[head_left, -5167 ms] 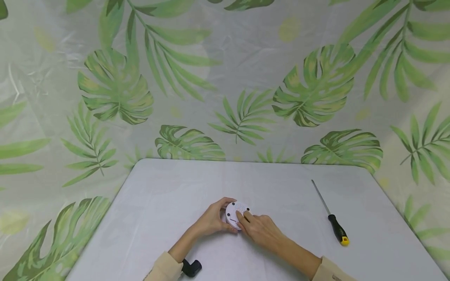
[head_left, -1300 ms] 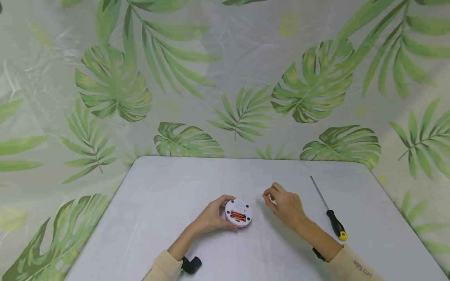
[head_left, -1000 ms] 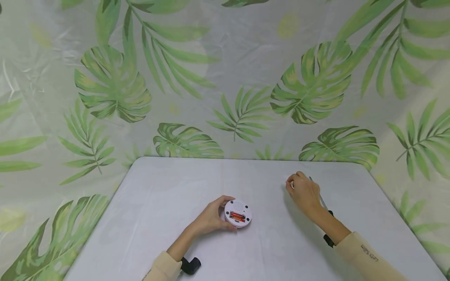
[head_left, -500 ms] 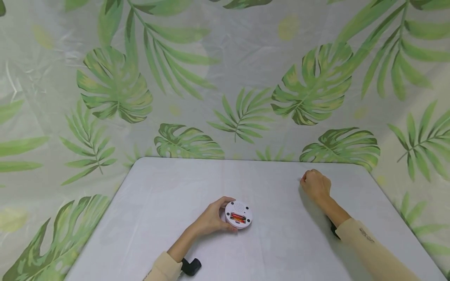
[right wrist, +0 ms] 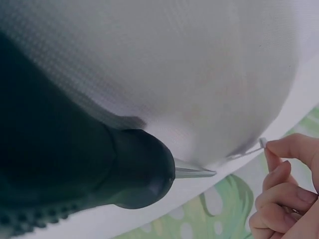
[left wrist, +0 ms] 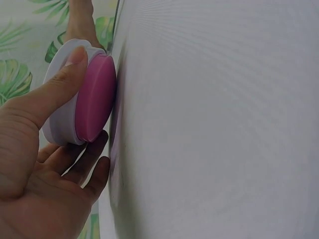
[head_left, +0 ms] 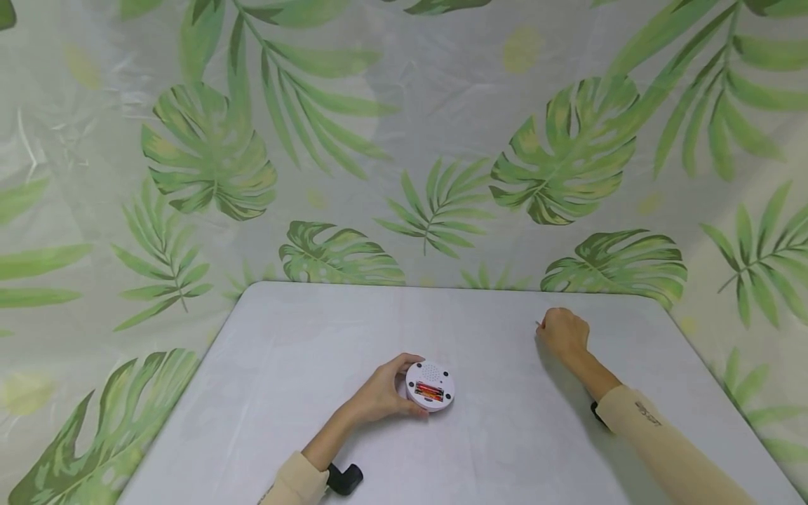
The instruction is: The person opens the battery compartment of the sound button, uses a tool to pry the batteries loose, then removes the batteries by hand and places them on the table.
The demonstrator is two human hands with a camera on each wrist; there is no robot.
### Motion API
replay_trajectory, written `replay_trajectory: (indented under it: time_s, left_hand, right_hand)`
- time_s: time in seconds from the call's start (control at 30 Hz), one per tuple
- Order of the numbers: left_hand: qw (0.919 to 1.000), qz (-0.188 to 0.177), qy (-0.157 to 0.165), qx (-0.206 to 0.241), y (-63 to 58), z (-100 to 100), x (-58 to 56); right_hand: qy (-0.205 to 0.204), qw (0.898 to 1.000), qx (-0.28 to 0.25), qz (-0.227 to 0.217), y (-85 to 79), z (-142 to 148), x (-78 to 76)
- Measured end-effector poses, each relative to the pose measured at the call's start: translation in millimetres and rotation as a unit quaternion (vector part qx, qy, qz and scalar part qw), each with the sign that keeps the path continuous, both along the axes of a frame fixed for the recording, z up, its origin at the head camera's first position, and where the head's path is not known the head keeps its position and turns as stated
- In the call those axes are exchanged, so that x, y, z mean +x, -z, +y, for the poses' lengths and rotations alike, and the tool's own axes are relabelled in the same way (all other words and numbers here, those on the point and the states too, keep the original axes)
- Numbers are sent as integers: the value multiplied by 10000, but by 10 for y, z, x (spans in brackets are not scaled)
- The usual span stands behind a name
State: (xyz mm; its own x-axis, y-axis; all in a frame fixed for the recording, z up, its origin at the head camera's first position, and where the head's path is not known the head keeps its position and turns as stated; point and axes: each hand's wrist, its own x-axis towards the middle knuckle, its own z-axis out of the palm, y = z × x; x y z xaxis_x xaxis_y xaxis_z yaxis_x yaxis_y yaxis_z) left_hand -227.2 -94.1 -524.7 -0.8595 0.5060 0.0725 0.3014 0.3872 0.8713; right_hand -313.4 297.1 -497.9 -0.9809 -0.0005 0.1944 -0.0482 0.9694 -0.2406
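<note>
My left hand (head_left: 381,394) grips a round white battery-powered device (head_left: 413,405) by its sides, bottom up. Two red batteries (head_left: 429,391) lie in its uncovered compartment, near speaker holes and dark round feet. In the left wrist view, the device's pink domed side (left wrist: 96,99) faces the tabletop. At the far right, my right hand (head_left: 564,332) pinches a small, thin whitish battery cover (right wrist: 262,143) between thumb and fingertip, close to the tabletop. A screwdriver (right wrist: 142,167) fills the right wrist view's foreground; in the head view my right arm hides most of it.
The white-covered table (head_left: 303,330) ends at a back edge against a leaf-patterned curtain (head_left: 442,140). A black wrist mount (head_left: 344,480) sits by the left sleeve.
The battery cover came off the device, exposing the batteries. My right hand carried it away rightward, beyond the screwdriver's shaft, and lately barely moves. My left hand keeps its hold.
</note>
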Motion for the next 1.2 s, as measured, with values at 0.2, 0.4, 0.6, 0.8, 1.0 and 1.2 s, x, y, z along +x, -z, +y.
replay_trajectory:
  time_s: [0.2, 0.4, 0.6, 0.8, 1.0, 1.2]
  left_hand:
    - [9999, -111, -10, 12, -16, -1, 15]
    - [10000, -96, 12, -13, -5, 3, 12]
    - [10000, -74, 17, 12, -4, -5, 7]
    - [9999, -109, 5, 25, -8, -9, 4]
    - [10000, -3, -16, -58, -2, -4, -6]
    - [9999, -28, -47, -99, 18, -5, -4]
  right_hand:
    - [18, 9999, 91, -79, 24, -11, -12]
    - [32, 9999, 120, -88, 19, -6, -5]
    - [-34, 9998, 158, -67, -43, -3, 20]
    - [-42, 9997, 103, -204, -218, 136, 157]
    - [260, 9982, 11, -540, -332, 453, 423]
    - [421, 9944, -17, -971, -344, 652, 789]
